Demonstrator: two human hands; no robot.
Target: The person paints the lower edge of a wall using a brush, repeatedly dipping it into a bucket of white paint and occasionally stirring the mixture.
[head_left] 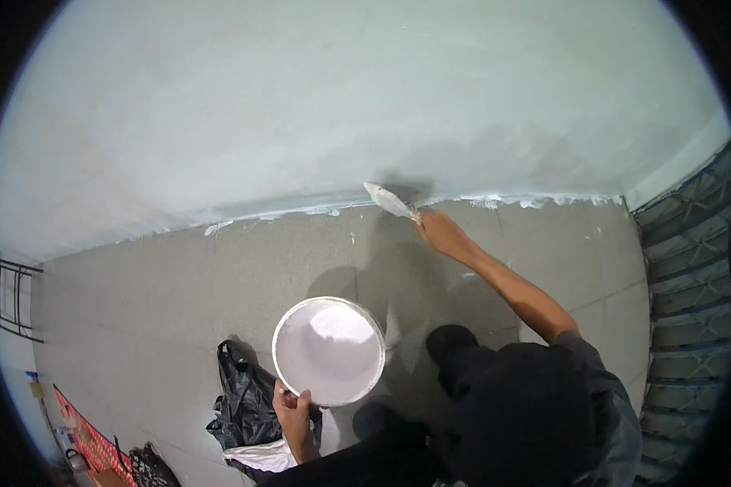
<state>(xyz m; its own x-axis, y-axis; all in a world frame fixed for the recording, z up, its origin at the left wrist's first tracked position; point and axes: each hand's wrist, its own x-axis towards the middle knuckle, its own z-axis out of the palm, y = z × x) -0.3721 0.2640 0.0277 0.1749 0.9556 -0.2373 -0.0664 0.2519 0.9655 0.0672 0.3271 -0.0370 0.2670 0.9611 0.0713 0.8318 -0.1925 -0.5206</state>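
My right hand (447, 235) is closed round the handle of a paintbrush (391, 200) coated in white. Its tip is close to the foot of the pale wall (300, 122), where a ragged white line of paint runs along the floor. With thumb and fingers, my left hand (296, 418) grips the near rim of a round white bucket (276, 357). Inside the bucket is pale, whitish paint (329, 353). Most of the brush handle is hidden in my right hand.
Beside the bucket lies a crumpled black plastic bag (242, 398) with white material by it. A folding metal gate (690, 300) stands at the right. Far left are a black metal rack (10, 296) and a red patterned cloth (89, 438). Grey tiles (162, 300) cover the floor.
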